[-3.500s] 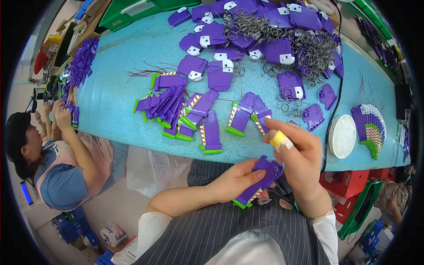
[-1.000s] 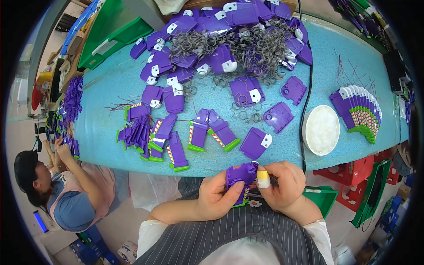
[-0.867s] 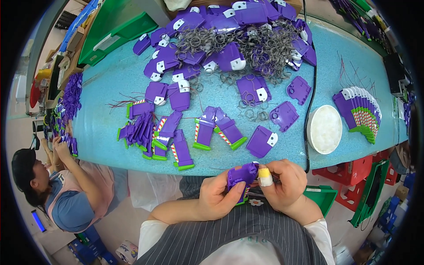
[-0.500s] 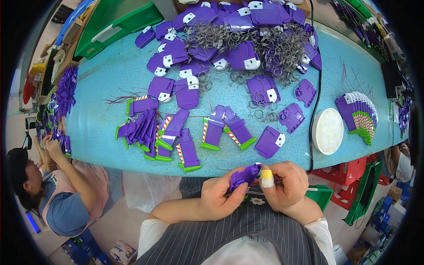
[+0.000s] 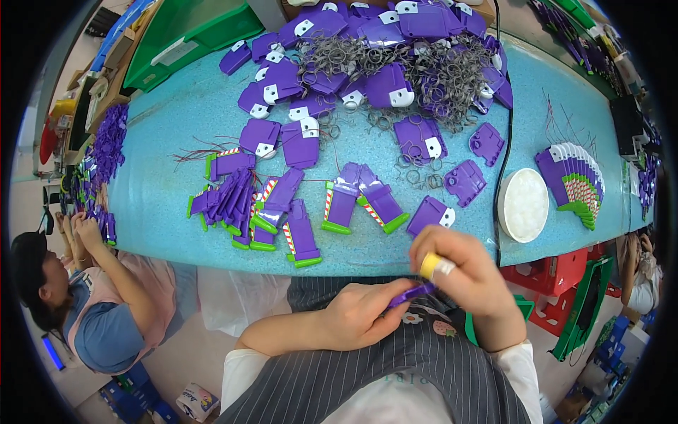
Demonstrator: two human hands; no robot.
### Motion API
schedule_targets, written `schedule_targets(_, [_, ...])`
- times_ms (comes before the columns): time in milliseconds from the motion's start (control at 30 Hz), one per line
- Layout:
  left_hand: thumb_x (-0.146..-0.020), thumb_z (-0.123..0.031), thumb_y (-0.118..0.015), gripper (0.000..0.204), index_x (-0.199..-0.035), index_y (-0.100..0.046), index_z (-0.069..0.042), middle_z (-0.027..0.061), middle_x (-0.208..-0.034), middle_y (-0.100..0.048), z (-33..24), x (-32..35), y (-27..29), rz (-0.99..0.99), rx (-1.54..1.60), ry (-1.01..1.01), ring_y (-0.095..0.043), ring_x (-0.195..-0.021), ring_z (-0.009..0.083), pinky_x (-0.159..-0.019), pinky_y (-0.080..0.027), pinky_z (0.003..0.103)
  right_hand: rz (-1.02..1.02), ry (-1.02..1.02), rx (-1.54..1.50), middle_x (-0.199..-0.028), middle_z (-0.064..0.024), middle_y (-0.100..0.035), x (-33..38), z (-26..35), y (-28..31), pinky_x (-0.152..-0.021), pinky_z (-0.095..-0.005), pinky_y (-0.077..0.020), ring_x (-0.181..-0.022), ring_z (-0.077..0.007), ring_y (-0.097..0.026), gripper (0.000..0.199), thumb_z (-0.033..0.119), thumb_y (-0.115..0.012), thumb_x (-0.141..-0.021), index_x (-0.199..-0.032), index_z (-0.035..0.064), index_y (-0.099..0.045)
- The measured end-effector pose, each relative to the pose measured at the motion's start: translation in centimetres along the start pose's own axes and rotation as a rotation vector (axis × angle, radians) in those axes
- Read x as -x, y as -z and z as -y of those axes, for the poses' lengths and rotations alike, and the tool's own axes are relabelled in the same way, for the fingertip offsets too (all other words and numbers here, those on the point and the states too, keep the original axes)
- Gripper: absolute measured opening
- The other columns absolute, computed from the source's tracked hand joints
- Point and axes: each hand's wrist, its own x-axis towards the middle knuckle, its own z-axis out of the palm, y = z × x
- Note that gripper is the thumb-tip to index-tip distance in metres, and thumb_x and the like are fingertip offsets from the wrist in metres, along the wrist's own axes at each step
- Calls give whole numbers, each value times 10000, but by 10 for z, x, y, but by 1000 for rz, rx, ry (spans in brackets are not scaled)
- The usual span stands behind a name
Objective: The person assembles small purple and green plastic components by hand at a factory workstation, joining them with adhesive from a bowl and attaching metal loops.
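Observation:
My left hand [image 5: 366,315] is closed around a purple plastic part [image 5: 411,294], seen nearly edge-on in front of my apron. My right hand [image 5: 462,272] is raised over the table's front edge, apart from that part. Yellow and white tape wraps one of its digits; its fingers are bent and smeared by motion, so whether they hold anything is unclear. Just beyond these fingers lies a purple panel with a white corner [image 5: 429,214]. Two purple panels with green ends and striped edges [image 5: 344,201] rest farther left.
Purple panels and a heap of grey wire springs [image 5: 452,81] cover the table's back. A round white tub [image 5: 522,205] stands right, beside a black cable [image 5: 503,162] and fanned panels [image 5: 573,184]. A green bin [image 5: 194,39] is back left. Another person [image 5: 113,311] works at left.
My right hand has left the purple part and moved up and right, toward the table. My left hand keeps the part, which is now tilted flatter.

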Motion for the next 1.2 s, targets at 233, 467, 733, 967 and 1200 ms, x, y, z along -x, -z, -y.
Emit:
schedule_targets(233, [-886,-51,-522,300,-1176,-481,14,112,-913,-661,-32,-8,4,-156,1130,663,-636,-843,108,-733,-513,268,-693,122,-85,-961,-47,-543,-20,12,-5,-657,-203,-423,-760,-80,-506,283,17,-549,-805,-1086,4,-524])
schedule_targets(467, [-813,0,-573,296,-1097,-527,68,199,-912,-654,-11,-9,-3,-266,-242,32,-671,-711,260,-600,-530,312,-285,188,198,-1143,-180,-558,8,-6,-38,-754,-315,-476,-935,-246,-590,391,14,-585,-753,-1136,-41,-532])
schedule_targets(733, [-878,-42,-547,278,-1135,-510,55,135,-925,-627,6,-1,-5,-327,185,224,-616,-718,117,-620,-484,243,-336,182,192,-1039,-171,-578,0,-22,-50,-746,-299,-469,-879,-242,-593,335,-23,-535,-774,-1109,-46,-534])
schedule_targets(967, [-932,-52,-444,344,-1257,-370,32,85,-1100,-550,7,-2,-8,-375,741,336,-521,-1003,108,-878,-421,261,-432,-24,-127,-836,-71,-532,-10,-21,-67,-649,-235,-438,-753,-97,-521,198,39,-551,-856,-1042,-20,-519])
schedule_targets(1200, [-953,-115,-394,347,-1271,-323,5,230,-1218,-510,4,18,32,-422,864,365,-583,-1040,308,-879,-481,398,-406,96,744,-794,-101,-550,-43,3,-6,-607,-319,-466,-710,-227,-568,198,86,-666,-746,-900,10,-569])
